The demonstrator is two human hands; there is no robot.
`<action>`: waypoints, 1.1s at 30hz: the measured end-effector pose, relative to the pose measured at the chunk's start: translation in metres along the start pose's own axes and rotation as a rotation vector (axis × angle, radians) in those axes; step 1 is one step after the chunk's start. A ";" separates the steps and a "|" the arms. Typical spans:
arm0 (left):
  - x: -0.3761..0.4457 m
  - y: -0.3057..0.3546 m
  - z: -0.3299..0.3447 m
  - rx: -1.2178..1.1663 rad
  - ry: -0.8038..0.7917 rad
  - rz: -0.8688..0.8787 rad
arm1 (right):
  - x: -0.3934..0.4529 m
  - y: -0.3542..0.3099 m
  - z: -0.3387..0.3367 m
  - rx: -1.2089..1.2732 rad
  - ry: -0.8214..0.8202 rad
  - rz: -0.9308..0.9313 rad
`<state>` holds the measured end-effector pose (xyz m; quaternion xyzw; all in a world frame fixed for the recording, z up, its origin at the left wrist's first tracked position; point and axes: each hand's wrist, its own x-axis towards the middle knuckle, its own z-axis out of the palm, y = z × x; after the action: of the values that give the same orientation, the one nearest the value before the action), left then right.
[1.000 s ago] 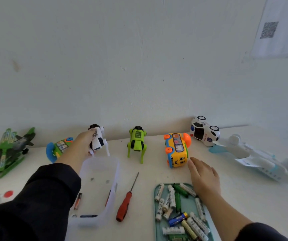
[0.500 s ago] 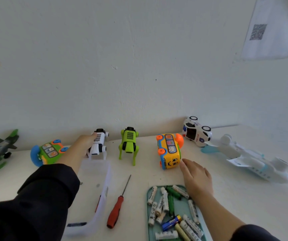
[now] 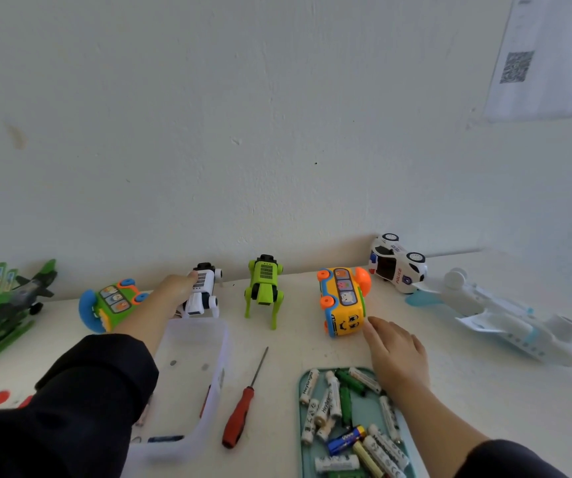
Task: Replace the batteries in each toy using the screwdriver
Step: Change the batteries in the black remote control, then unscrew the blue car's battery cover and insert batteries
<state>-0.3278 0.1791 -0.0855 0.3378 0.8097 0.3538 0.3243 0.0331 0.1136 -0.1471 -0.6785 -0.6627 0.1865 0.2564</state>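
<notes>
Left hand [image 3: 177,288] reaches out to the white robot dog [image 3: 202,293] by the wall, fingers on its side; whether they grip it I cannot tell. Right hand [image 3: 396,353] lies flat and relaxed, fingertips just beside the yellow bus [image 3: 343,301], wrist over the battery tray [image 3: 303,384]. Between the two arms lies the red-handled screwdriver [image 3: 239,414], touched by neither, beside a clear plastic bin [image 3: 221,357].
</notes>
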 end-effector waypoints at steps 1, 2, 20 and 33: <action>-0.003 0.001 -0.001 0.017 0.005 0.007 | 0.000 0.000 0.000 -0.001 0.000 -0.001; -0.004 0.000 -0.002 0.031 0.008 0.021 | 0.000 0.000 0.000 -0.001 -0.001 -0.001; -0.173 0.034 0.065 0.677 0.021 0.819 | -0.011 -0.005 -0.010 0.204 0.019 -0.004; -0.227 -0.019 0.074 1.491 -0.270 0.335 | 0.025 -0.047 -0.002 0.249 -0.111 0.084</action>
<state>-0.1497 0.0190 -0.0758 0.6247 0.7257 -0.2842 0.0493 -0.0024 0.1383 -0.1154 -0.6573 -0.6185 0.3150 0.2936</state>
